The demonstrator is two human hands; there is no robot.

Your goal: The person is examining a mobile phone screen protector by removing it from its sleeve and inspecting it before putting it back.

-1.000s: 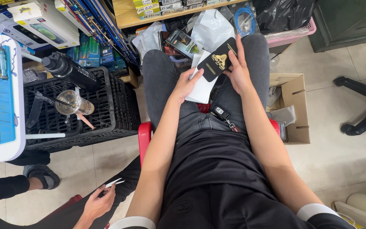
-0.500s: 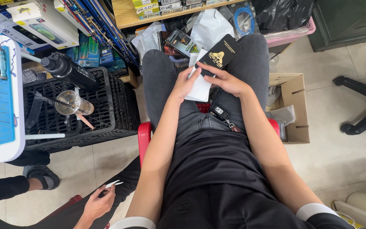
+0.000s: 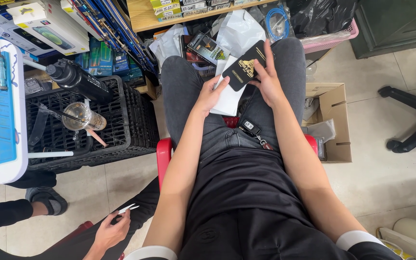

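The person wears a black top with short sleeves, and each sleeve ends in a white band. The arms are bare down to the left hand and the right hand. No rings or watch show by the fingers. The trousers are dark grey jeans.

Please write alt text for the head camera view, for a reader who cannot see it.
Seen from above, a seated person holds a flat black packet with gold print over the lap, right hand gripping it, left hand on a white sleeve beneath. A car key lies on the thigh. At lower left, another person's hand holds tweezers.
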